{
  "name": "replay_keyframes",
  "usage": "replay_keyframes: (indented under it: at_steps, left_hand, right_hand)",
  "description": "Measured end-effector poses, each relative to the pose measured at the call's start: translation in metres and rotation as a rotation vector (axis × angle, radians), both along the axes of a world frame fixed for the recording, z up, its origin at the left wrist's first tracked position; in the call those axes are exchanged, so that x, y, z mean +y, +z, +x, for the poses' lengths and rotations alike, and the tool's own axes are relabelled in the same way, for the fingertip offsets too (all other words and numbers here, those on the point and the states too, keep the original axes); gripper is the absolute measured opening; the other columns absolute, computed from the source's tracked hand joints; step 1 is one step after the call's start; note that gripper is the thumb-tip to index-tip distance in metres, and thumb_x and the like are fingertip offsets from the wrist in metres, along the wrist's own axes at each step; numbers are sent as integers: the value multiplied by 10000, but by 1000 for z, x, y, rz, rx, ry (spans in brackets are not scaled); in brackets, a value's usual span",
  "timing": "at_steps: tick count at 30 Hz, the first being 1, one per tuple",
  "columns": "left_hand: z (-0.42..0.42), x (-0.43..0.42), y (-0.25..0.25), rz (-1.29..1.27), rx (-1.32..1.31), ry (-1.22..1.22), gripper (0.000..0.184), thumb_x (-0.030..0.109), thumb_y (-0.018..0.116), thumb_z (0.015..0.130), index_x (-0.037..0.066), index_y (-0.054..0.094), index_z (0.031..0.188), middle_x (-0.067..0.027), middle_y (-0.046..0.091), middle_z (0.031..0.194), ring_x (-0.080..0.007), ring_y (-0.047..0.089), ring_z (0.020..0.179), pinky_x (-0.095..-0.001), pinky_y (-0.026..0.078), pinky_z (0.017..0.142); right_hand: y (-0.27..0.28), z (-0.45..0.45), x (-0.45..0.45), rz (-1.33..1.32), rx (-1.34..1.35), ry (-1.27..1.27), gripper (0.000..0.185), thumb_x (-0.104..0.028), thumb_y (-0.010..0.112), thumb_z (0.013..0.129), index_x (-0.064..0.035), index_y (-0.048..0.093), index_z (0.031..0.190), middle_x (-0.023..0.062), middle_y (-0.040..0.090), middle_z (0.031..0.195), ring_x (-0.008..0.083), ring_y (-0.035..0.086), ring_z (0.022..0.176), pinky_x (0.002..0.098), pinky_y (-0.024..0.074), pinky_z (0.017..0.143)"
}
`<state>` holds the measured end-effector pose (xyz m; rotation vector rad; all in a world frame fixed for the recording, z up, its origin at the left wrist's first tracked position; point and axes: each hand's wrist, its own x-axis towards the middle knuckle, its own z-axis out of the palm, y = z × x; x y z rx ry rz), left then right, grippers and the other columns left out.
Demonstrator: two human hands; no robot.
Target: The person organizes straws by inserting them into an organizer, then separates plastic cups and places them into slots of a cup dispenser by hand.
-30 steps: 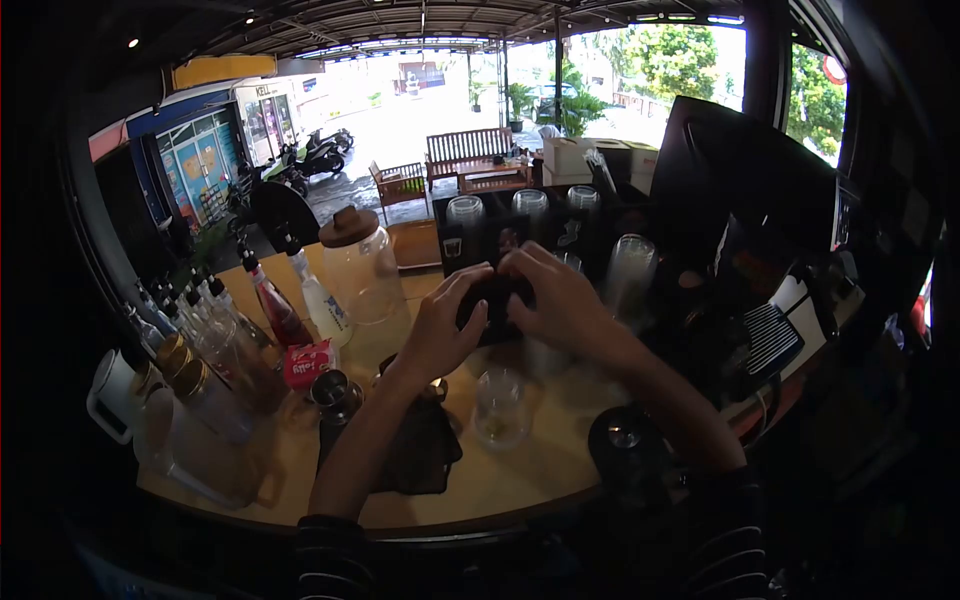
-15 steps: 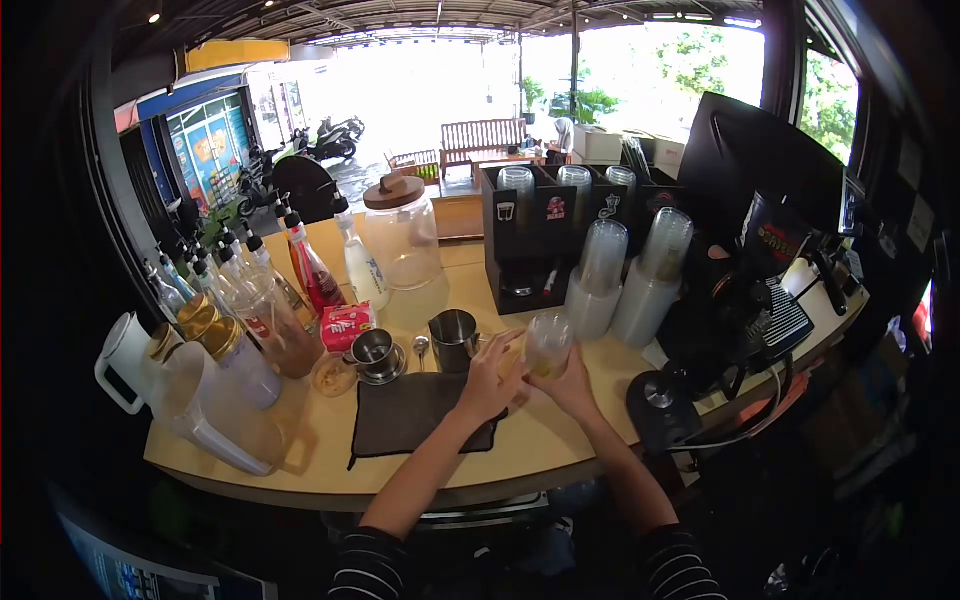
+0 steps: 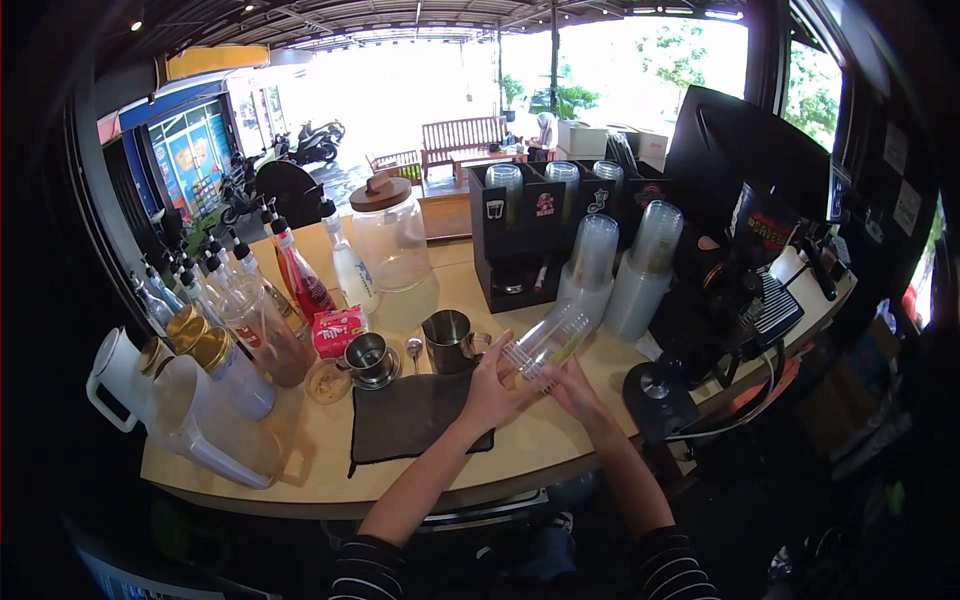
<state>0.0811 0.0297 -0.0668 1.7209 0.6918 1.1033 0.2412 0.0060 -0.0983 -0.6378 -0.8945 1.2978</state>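
Between my two hands is a clear plastic cup (image 3: 553, 338), tilted with its upper end leaning right; I cannot tell whether several are nested. My left hand (image 3: 492, 388) is wrapped round its lower left end. The fingers of my right hand (image 3: 573, 390) close on its lower right side. Just left of my hands stands a steel pitcher (image 3: 447, 345). Below the pitcher lies a dark cloth (image 3: 410, 425), partly hidden by my left forearm. Stacks of clear cups (image 3: 640, 290) stand upright beyond my right hand.
A black cup organizer (image 3: 520, 240) stands behind the stacks. To the left are a small metal cup (image 3: 367, 357), a spoon (image 3: 415, 355), a pink packet (image 3: 340, 330), pump bottles (image 3: 300, 270), a lidded jar (image 3: 390, 240) and a plastic pitcher (image 3: 210, 425). An espresso machine (image 3: 740, 290) occupies the right.
The cup has gone from nearly upright to tilted, its upper end leaning right. My left hand has shifted down round its lower end. The camera view has turned slightly.
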Motion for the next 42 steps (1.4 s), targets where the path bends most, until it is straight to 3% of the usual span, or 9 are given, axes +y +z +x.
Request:
replay_keyframes:
  at_steps: [8,12,15,20,30,32,34,37,42]
  left_hand:
    - [-1,-3,5,161,86,43,985,258,818,608,-75,246,1338,-236,400,1278,-275,467,1170,-362,423,954]
    - [1,-8,9,122,79,38,989,203,813,595,-51,231,1353,-214,389,1289,-262,462,1172,-359,415,967]
    - [3,-4,0,155,80,50,979,145,804,591,-41,224,1357,-191,395,1285,-250,444,1184,-366,400,986]
    - [2,-8,0,225,202,113,979,203,810,589,-63,237,1338,-200,414,1264,-267,411,1213,-367,369,993]
    - [6,-3,-12,320,345,67,927,310,786,638,-45,272,1323,-233,371,1290,-339,397,1208,-413,360,986]
    - [0,-15,4,371,414,122,914,303,785,645,-35,277,1325,-230,380,1290,-332,402,1209,-415,364,983]
    - [-13,-23,14,217,251,253,856,236,751,693,-18,242,1333,-170,425,1269,-263,443,1182,-366,367,985]
    - [-40,-39,41,263,-120,273,783,248,749,696,16,325,1312,-180,466,1197,-301,485,1118,-374,397,937]
    - [-79,-51,115,602,-340,454,723,176,722,727,33,326,1315,-137,457,1217,-233,457,1145,-334,395,935]
  right_hand:
    - [-4,5,3,-42,-143,18,775,-5,700,704,-81,196,1288,130,471,1158,136,578,827,237,496,594]
    - [14,-2,-6,42,-213,-77,777,9,705,689,-77,204,1276,128,478,1146,158,573,901,239,513,598]
    - [9,-2,-2,67,-217,-141,792,11,719,674,-77,211,1275,128,470,1157,196,539,1016,280,517,739]
    - [7,10,16,208,-275,-385,812,-38,762,650,-54,238,1270,115,444,1194,232,469,1129,357,380,973]
    - [94,18,-11,381,-700,-534,854,-122,813,600,-20,299,1274,129,446,1218,233,445,1162,347,363,977]
    - [112,16,-19,458,-991,-615,939,-259,835,584,27,280,1285,187,419,1228,274,404,1202,370,350,989]
    - [133,14,-32,471,-1048,-584,942,-271,835,579,25,284,1283,185,425,1213,282,419,1183,374,352,984]
    - [152,10,-38,543,-1186,-545,950,-306,837,564,3,297,1282,176,445,1179,295,449,1138,384,366,966]
    - [173,-27,-47,599,-1260,-191,975,-403,835,529,-107,322,1303,158,494,1126,310,492,1067,408,410,911]
